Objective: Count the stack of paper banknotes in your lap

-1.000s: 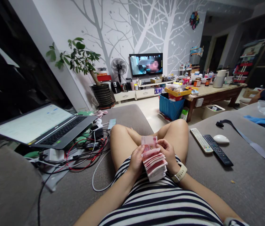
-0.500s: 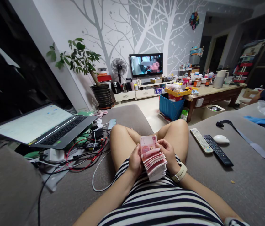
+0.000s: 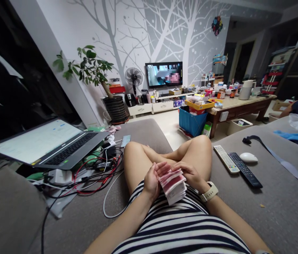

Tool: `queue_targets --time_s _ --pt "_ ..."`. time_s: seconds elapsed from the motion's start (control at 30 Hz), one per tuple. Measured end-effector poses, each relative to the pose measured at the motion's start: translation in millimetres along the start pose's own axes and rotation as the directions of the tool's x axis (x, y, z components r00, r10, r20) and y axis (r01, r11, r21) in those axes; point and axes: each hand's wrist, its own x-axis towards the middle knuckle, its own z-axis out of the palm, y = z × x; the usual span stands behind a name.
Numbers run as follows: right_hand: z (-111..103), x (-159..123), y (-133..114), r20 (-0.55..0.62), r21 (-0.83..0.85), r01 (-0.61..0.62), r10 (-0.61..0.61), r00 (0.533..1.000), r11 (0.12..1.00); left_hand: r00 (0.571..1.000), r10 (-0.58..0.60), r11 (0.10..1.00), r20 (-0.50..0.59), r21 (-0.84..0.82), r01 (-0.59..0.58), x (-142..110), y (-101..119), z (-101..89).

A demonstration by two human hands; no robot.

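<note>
A folded stack of reddish-pink banknotes [image 3: 174,186] is between my hands, above my lap, its loose ends fanned toward me. My left hand [image 3: 152,180] grips the stack along its left side, with the fingers extended behind the notes. At the upper right edge, my right hand [image 3: 191,175] has its fingers on the top notes; its fingertips are partly hidden. A pale-strapped watch [image 3: 209,192] is on my right wrist.
To my left are an open laptop [image 3: 59,144] and tangled cables [image 3: 103,165]. Two remotes [image 3: 226,158] and a white mouse [image 3: 248,157] lie to my right on the grey sofa [image 3: 278,218]. Ahead stands a cluttered table [image 3: 233,102] beside a blue bin [image 3: 191,121].
The upright banknote face at the top of the stack has folded down toward me. My right hand has shifted slightly right, and my left fingers have straightened.
</note>
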Motion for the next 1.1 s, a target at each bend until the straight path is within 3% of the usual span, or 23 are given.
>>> queue_targets --time_s 0.1,0.33,0.53,0.67,0.77,0.87,0.97,1.1 --pt "-1.1 1.5 -0.9 0.060 -0.137 0.098 -0.090 0.994 0.986 1.000 -0.001 1.000 -0.025 -0.022 0.001 4.8 1.5 3.0" --pt "1.2 6.5 -6.3 0.045 -0.420 0.254 -0.259 0.965 0.871 0.999 -0.053 0.998 0.000 -0.020 0.053 13.1 5.5 20.0" --pt "5.8 9.0 -16.0 0.053 -0.488 0.328 -0.347 0.936 0.809 0.992 -0.086 0.996 0.096 -0.022 0.088 15.8 16.8 36.4" --pt "7.3 9.7 -19.1 0.010 -0.506 0.324 -0.370 0.929 0.799 0.974 -0.104 0.994 0.202 0.032 0.100 16.7 25.0 37.5" --pt "2.9 12.5 -16.9 -0.055 -0.442 0.298 -0.357 0.932 0.846 0.961 -0.081 0.992 0.264 0.117 0.051 19.0 26.8 29.0" --pt "-5.0 19.7 -11.1 -0.218 -0.316 0.207 -0.284 0.934 0.926 0.977 -0.069 0.963 0.203 0.270 0.012 20.6 26.8 16.2" --pt "-11.7 30.6 -4.4 -0.365 -0.081 0.086 -0.110 0.924 0.993 0.984 -0.062 0.899 0.164 0.438 -0.017 16.6 26.7 8.2" --pt "-17.0 47.4 7.5 -0.373 0.225 -0.021 0.106 0.922 0.974 0.969 -0.075 0.830 0.236 0.553 -0.070 10.9 23.0 12.1"
